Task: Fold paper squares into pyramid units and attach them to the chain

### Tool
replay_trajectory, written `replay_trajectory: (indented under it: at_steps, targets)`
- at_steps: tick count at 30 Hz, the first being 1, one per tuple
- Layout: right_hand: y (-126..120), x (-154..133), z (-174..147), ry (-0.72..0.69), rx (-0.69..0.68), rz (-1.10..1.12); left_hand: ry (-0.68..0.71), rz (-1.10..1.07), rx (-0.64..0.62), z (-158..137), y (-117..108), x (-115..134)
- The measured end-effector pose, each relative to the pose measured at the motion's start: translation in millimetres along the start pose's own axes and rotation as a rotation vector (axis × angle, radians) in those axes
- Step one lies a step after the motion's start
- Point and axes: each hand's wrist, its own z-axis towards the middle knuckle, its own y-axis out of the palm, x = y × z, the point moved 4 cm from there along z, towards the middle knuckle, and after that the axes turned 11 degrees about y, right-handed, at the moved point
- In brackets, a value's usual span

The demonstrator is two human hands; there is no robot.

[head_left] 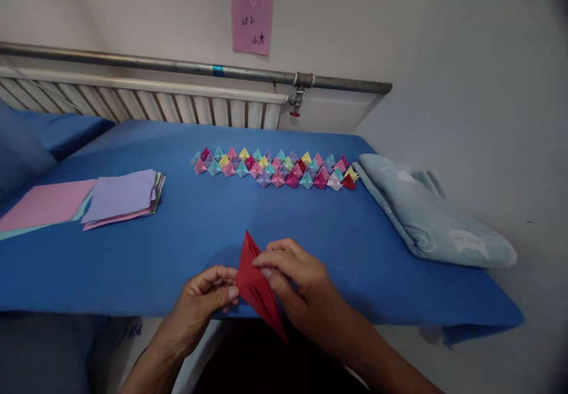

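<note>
Over the near edge of the blue desk (186,228), a folded red paper (255,287) slants, its left side pinched in the grip of the left hand (206,296). The right hand (302,278) touches its face; whether it pinches cannot be told. Beyond stand rows of small folded papers (278,178), between paper sheets (119,194) and a folded blanket (426,210).

Dim light; faint shadow on blue sheet (186,249); right corners darkened.

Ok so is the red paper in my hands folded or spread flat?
Folded. The red paper has a narrow, pointed shape with layered edges showing, gripped by the left hand and the right hand.
</note>
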Motion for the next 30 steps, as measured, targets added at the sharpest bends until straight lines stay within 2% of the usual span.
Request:
replay_trajectory:
  at_steps: [11, 18, 24, 28, 30]
  targets:
    - [5.2, 3.4, -0.7, 0.192, -0.078, 0.051, 0.024, -0.003, -0.049, 0.5, -5.9, -4.6]
    - [3.4, 3.8, 0.8, 0.147, -0.114, 0.023, 0.035, 0.051, -0.052, 1.7, -11.6, -6.7]
    - [4.6, 9.6, -0.2, 0.182, -0.220, 0.072, 0.041, 0.089, -0.089, 5.2, -11.9, 0.2]
    - [4.9, 19.5, 0.6, 0.255, -0.096, 0.106, 0.036, 0.112, -0.154, 6.0, -5.9, 5.7]
    - [4.7, 27.8, 1.3, 0.343, -0.021, 0.163, 0.026, 0.129, -0.199, 5.9, -1.8, 8.6]
